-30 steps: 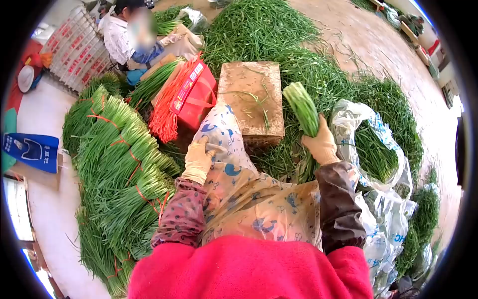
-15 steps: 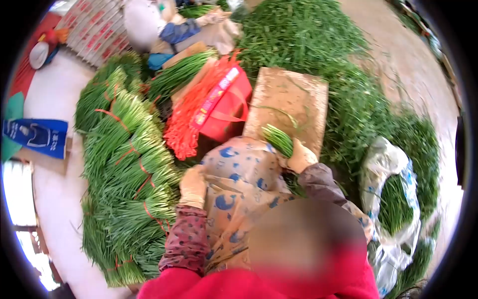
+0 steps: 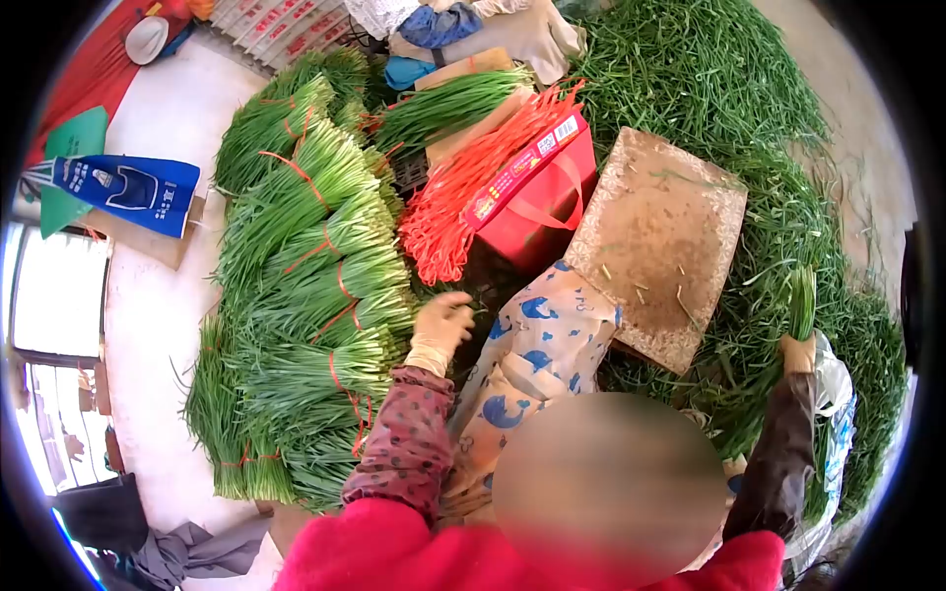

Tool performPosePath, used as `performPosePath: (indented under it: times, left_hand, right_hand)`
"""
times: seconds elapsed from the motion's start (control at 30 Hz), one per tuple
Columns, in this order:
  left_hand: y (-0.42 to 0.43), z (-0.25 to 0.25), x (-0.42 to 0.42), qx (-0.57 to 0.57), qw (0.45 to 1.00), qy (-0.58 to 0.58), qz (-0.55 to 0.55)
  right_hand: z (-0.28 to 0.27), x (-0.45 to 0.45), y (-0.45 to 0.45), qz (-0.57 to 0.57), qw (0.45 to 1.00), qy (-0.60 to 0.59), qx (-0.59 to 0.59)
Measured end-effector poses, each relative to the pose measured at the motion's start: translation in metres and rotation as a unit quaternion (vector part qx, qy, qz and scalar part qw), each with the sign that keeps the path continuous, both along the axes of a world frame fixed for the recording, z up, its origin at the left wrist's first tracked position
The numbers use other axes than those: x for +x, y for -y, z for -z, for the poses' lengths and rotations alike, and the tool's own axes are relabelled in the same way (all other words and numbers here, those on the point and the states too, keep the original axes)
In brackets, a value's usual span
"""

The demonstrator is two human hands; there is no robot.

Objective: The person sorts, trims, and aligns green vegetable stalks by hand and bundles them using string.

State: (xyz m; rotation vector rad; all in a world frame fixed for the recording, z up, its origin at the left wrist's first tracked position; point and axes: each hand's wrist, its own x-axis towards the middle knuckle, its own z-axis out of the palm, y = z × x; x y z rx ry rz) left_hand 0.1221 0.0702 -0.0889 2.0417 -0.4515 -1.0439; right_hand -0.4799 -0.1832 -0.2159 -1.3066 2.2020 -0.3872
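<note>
At the right, my gloved right hand (image 3: 796,355) is closed round a small bunch of garlic chives (image 3: 803,300), pale ends pointing up. It is beside a clear plastic bag (image 3: 834,379). My left hand (image 3: 441,327), also gloved, hovers between the stacked chive bundles (image 3: 286,335) and my apron (image 3: 532,345). Its fingers are apart and I see nothing in them. Just above it hang red ties (image 3: 443,231) spilling from a red bag (image 3: 552,217). A worn board (image 3: 655,236) with a few stem scraps lies right of the apron.
Loose greens (image 3: 700,79) are heaped along the back and right. Another person's sleeve (image 3: 439,25) and gloved hand show at the top. A blue bag (image 3: 133,192) and a grey cloth (image 3: 202,550) are at the left.
My right hand has carried the chive bunch from the board's front edge out to the right, near the plastic bag. My left hand has left the apron and its fingers have spread. The view has shifted.
</note>
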Motion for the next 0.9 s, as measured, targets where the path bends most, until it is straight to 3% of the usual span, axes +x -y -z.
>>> performPosePath:
  times: [0.03,0.07,0.1,0.17,0.2,0.23,0.27,0.3,0.33,0.37,0.4,0.43,0.57,0.7,0.83,0.9]
  left_hand:
    - [-0.01,0.023,0.014,-0.084,0.988,0.12,-0.049]
    - [-0.018,0.049,0.042,-0.068,0.938,0.341,0.003]
    - [-0.009,0.019,0.033,-0.01,0.943,0.33,-0.044]
    - [0.005,0.002,0.036,-0.003,0.943,0.327,-0.053]
    - [0.014,0.005,0.043,-0.009,0.945,0.324,-0.053]
    - [0.023,0.014,0.052,0.014,0.943,0.331,-0.035]
    - [0.028,0.025,0.061,0.036,0.94,0.339,-0.017]
    - [0.027,0.041,0.071,0.022,0.941,0.337,-0.015]
    - [0.027,0.059,0.082,0.004,0.935,0.354,0.01]
    - [0.039,0.067,0.089,-0.027,0.927,0.372,0.039]
    - [0.043,0.069,0.092,-0.012,0.953,0.3,0.039]
    - [0.046,0.07,0.092,-0.001,0.949,0.311,0.056]
    - [0.037,0.028,0.065,0.028,0.917,0.391,0.073]
    - [0.02,-0.021,0.054,-0.035,0.84,0.528,0.121]
    - [-0.001,-0.083,0.058,-0.094,0.774,0.615,0.121]
    - [-0.002,-0.118,0.053,-0.255,0.723,0.631,0.117]
  right_hand:
    - [-0.02,0.005,-0.014,0.003,1.0,0.019,-0.011]
    - [-0.034,0.009,-0.024,0.006,0.999,0.037,-0.022]
    - [-0.034,0.009,-0.031,0.007,0.999,0.035,-0.025]
    - [-0.032,0.011,-0.042,-0.034,0.995,0.043,-0.081]
    - [-0.1,0.063,-0.059,-0.033,0.996,0.088,0.0]
    - [-0.051,0.043,-0.056,-0.049,0.991,0.111,-0.061]
    - [-0.073,0.069,-0.067,-0.05,0.983,0.17,-0.057]
    - [-0.113,0.104,-0.081,-0.064,0.991,0.107,-0.046]
    - [-0.097,0.11,-0.086,-0.095,0.986,0.092,-0.1]
    - [-0.118,0.133,-0.096,-0.114,0.982,0.117,-0.094]
    - [-0.131,0.148,-0.104,-0.106,0.985,0.108,-0.088]
    - [-0.126,0.155,-0.11,-0.186,0.968,-0.015,-0.168]
    - [-0.196,0.217,-0.12,-0.272,0.962,0.011,0.015]
    - [-0.165,0.25,-0.128,-0.41,0.908,-0.056,0.064]
    - [-0.112,0.25,-0.122,-0.42,0.894,-0.075,0.14]
    - [-0.085,0.23,-0.116,-0.382,0.917,-0.051,0.099]
